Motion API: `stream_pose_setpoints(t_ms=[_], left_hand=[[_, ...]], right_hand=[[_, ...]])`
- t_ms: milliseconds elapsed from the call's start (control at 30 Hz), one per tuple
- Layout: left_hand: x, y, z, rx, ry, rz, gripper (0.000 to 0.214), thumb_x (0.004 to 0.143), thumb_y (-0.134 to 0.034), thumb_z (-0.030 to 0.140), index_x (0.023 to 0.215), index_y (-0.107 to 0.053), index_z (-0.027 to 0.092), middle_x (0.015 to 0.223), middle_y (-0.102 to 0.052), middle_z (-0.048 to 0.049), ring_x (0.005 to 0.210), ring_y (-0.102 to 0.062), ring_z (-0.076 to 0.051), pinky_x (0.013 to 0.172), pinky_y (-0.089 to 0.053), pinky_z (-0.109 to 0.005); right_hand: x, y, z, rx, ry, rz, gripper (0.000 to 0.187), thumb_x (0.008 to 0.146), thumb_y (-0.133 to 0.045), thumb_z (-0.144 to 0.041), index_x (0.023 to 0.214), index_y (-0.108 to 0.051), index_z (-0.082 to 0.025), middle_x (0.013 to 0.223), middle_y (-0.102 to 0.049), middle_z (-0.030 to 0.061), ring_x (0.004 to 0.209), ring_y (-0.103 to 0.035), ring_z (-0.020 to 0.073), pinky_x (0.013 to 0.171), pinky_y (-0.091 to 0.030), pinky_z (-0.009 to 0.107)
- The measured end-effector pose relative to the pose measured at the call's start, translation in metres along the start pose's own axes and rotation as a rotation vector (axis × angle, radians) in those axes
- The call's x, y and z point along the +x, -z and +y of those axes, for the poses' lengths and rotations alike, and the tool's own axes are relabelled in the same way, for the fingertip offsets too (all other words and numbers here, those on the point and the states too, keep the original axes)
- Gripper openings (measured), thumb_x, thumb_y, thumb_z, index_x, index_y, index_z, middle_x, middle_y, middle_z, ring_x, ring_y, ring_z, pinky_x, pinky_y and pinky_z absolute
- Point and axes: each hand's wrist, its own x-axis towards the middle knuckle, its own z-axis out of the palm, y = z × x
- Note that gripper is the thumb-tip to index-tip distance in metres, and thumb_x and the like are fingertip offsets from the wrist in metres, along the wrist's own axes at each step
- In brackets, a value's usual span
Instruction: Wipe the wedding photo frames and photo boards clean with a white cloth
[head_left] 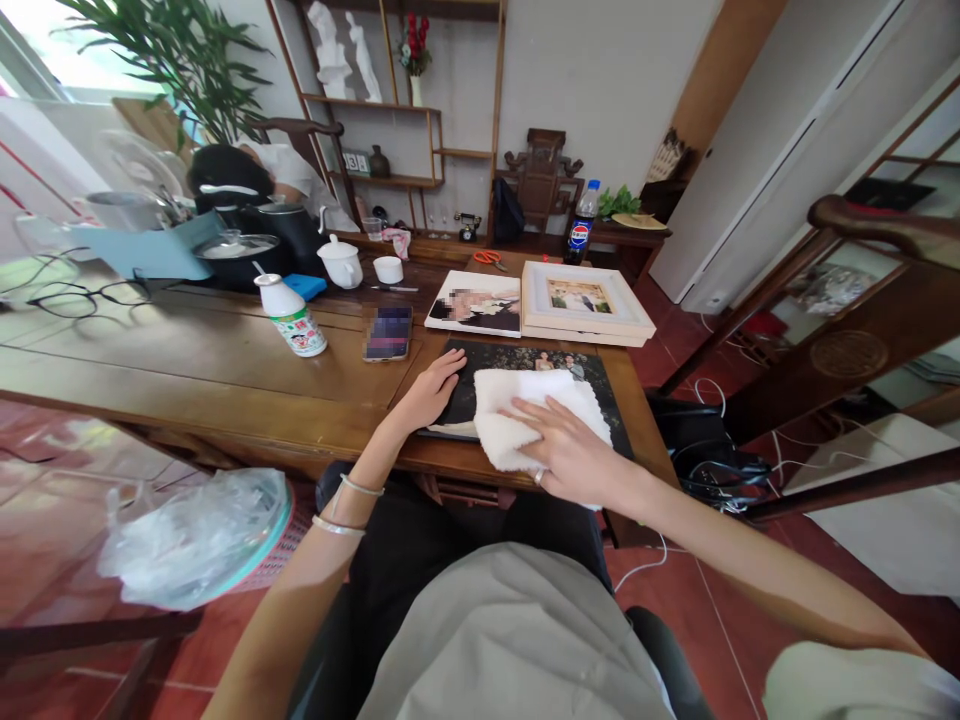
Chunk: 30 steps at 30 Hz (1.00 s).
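A dark photo frame (611, 395) lies flat at the near edge of the wooden table (187, 370). My right hand (566, 450) rests flat on a white cloth (517, 405) spread over the frame, fingers stretched out. My left hand (431, 392) lies open on the frame's left edge, holding it down. Two bracelets sit on my left wrist.
Behind the dark frame lie a photo print (476, 303) and a white framed photo (585, 300). A phone (388, 333), a small white bottle (291, 315), glasses (75, 297), a teapot (341, 262), scissors (489, 258) and a cola bottle (581, 225) stand on the table. A bagged bin (202, 535) sits left.
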Motion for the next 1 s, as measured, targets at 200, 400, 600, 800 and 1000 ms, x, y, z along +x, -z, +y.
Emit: stream_pose_setpoints(t_ms=[200, 400, 600, 800, 1000], left_hand=[[0.001, 0.001, 0.0, 0.003, 0.003, -0.011, 0.045, 0.092, -0.034, 0.03, 0.127, -0.053, 0.009, 0.14, -0.046, -0.0146, 0.135, -0.037, -0.022, 0.114, -0.026, -0.042], [0.0, 0.001, 0.0, 0.011, 0.003, -0.007, 0.045, 0.092, -0.033, 0.03, 0.127, -0.053, 0.01, 0.14, -0.046, -0.0137, 0.135, -0.036, -0.021, 0.114, -0.026, -0.042], [0.0, 0.0, 0.0, -0.005, 0.002, -0.001, 0.044, 0.092, -0.033, 0.03, 0.127, -0.053, 0.011, 0.14, -0.046, -0.0129, 0.135, -0.037, -0.021, 0.114, -0.026, -0.042], [0.0, 0.0, 0.002, 0.0, 0.007, 0.007, 0.044, 0.091, -0.034, 0.029, 0.126, -0.054, 0.011, 0.14, -0.047, -0.0131, 0.134, -0.038, -0.022, 0.114, -0.027, -0.042], [0.001, 0.0, 0.001, -0.014, 0.012, 0.004, 0.043, 0.091, -0.035, 0.028, 0.126, -0.054, 0.011, 0.14, -0.047, -0.0132, 0.134, -0.037, -0.022, 0.114, -0.027, -0.042]], right_hand=[[0.05, 0.001, 0.06, -0.049, -0.098, 0.114, 0.03, 0.085, -0.047, -0.016, 0.109, -0.066, -0.014, 0.131, -0.055, 0.0168, 0.13, -0.041, 0.0281, 0.104, -0.032, 0.048], [0.081, 0.004, 0.096, -0.055, -0.147, 0.164, 0.034, 0.094, -0.04, -0.026, 0.115, -0.063, -0.014, 0.126, -0.059, 0.0147, 0.12, -0.051, 0.0278, 0.097, -0.038, 0.041], [0.048, -0.001, 0.043, -0.058, -0.098, 0.059, 0.033, 0.083, -0.046, -0.011, 0.109, -0.065, -0.015, 0.138, -0.048, 0.0167, 0.136, -0.029, 0.0325, 0.102, -0.028, 0.057], [0.008, -0.001, -0.019, -0.013, -0.04, -0.066, 0.032, 0.078, -0.056, -0.018, 0.108, -0.068, -0.014, 0.149, -0.03, 0.0176, 0.139, -0.017, 0.0384, 0.107, -0.014, 0.063], [0.006, -0.002, -0.022, -0.01, -0.033, -0.067, 0.03, 0.077, -0.057, -0.02, 0.104, -0.07, -0.016, 0.151, -0.028, 0.0142, 0.14, -0.015, 0.0358, 0.108, -0.013, 0.061]])
